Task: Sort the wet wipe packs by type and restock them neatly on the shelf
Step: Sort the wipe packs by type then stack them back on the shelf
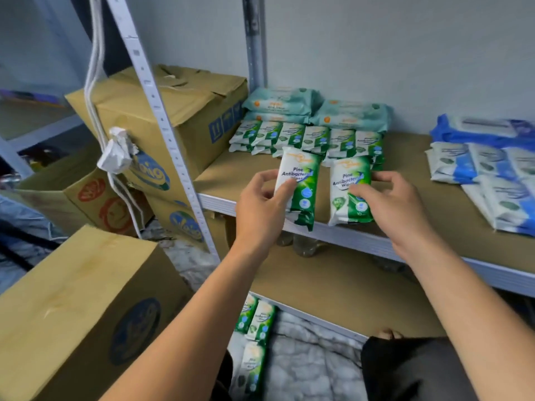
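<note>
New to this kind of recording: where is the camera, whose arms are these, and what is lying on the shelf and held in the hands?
There is no machine here. One camera sits on a person's head and looks down at their own two bare hands. The left hand grips the left green pack, labelled pine antibacterial wipes. The right hand grips the right green pack. Both packs are at the front edge of the shelf. Behind them lies a row of green packs, with teal packs at the back and blue packs to the right. Cardboard boxes stand on the left.
</note>
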`<state>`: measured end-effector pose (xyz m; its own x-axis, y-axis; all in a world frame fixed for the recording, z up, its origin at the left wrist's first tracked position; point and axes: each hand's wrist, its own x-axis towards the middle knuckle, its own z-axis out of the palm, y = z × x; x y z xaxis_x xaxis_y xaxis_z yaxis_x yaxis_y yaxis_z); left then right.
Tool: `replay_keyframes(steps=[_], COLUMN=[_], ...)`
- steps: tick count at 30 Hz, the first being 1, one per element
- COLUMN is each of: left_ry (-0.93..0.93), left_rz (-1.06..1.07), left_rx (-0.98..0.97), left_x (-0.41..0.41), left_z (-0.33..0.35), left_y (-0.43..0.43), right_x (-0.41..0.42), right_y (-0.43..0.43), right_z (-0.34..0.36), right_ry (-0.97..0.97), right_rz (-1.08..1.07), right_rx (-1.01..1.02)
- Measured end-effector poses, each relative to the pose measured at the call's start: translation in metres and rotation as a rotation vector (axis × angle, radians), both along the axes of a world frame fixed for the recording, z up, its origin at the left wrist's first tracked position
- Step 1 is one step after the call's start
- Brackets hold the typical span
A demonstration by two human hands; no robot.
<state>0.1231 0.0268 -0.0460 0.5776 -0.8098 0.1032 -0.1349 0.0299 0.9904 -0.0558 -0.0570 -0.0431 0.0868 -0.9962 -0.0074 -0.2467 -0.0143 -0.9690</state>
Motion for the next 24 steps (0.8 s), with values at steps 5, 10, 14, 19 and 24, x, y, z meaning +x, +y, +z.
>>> replay_keyframes(steps=[5, 10, 14, 19, 24], left_ry=[-0.079, -0.442, -0.587, -0.399, -0.397], left_rz=[0.074, 0.151, 0.157, 0.148, 0.072], left_rx=[0.147, 0.279, 0.288, 0.17, 0.152], left_x=[-0.013, -0.006, -0.011, -0.017, -0.026], left_z=[-0.01, -0.022, -0.021, -0.017, -0.018], left_y=[-0.036, -0.047, -0.052, -0.042, -0.041], right_x=[-0.004, -0.019, -0.027, -0.041, -0.041], right_y=[-0.016, -0.023, -0.021, -0.017, -0.011], right_z=[0.0, 0.0, -0.001, -0.004, -0.006], right_ry=[0.284, 0.481, 0.363, 0.383, 0.408], right_rz=[0.044, 0.086, 0.077, 0.103, 0.219], right_rx=[-0.085, -0.123, -0.168, -0.249, -0.254])
